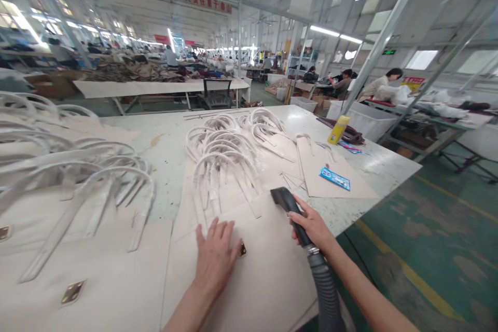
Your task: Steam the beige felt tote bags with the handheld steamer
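Note:
My left hand (215, 257) lies flat with fingers stretched out on a cream leather bag panel (257, 280) on the worktable. A small metal clasp (243, 249) on the panel peeks out at the hand's right edge. My right hand (311, 225) is wrapped round the black handle of a nozzle (286, 202) that ends in a grey ribbed hose (327, 290). The nozzle's tip points over the panel's far edge, next to the white bag handles (218, 166).
More cream panels with looped white handles (70, 181) and brass clasps (72, 292) cover the left of the table (167, 145). A yellow bottle (337, 129) and a blue packet (334, 178) lie at the far right. Other people work at benches behind. The table edge drops to green floor on the right.

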A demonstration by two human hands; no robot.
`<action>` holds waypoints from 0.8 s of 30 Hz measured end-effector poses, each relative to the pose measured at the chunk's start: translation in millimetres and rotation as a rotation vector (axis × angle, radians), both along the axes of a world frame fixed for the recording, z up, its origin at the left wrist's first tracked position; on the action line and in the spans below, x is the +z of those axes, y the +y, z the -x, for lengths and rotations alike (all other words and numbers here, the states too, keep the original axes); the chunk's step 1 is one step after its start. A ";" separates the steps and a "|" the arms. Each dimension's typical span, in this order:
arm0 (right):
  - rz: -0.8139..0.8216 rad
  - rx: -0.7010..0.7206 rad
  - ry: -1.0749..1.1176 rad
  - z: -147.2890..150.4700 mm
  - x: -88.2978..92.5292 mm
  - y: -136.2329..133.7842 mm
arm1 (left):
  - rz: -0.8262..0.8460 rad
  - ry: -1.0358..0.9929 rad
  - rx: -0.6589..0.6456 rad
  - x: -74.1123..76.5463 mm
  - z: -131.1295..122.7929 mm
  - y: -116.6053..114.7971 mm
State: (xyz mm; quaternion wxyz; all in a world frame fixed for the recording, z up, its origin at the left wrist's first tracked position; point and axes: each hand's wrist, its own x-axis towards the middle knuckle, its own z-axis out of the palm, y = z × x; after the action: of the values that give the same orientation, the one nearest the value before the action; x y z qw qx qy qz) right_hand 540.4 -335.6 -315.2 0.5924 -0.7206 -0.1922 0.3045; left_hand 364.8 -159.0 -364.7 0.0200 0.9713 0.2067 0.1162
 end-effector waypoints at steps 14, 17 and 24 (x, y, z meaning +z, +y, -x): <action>0.020 0.164 0.273 -38.6 -4.2 -11.7 | 0.048 0.016 -0.253 -24.8 -28.8 -39.7; -0.008 0.114 0.237 -44.9 -6.5 -11.2 | 0.069 0.016 -0.251 -23.7 -29.4 -39.4; 0.040 0.112 0.282 -40.8 -15.0 -34.2 | 0.081 0.020 -0.258 -25.6 -29.9 -38.9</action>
State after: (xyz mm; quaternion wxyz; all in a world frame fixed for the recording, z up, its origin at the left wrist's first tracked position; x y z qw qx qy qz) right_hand 581.2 -369.8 -330.2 0.5811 -0.6705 -0.1411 0.4391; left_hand 394.7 -197.9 -390.3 0.0721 0.9893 0.0849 0.0944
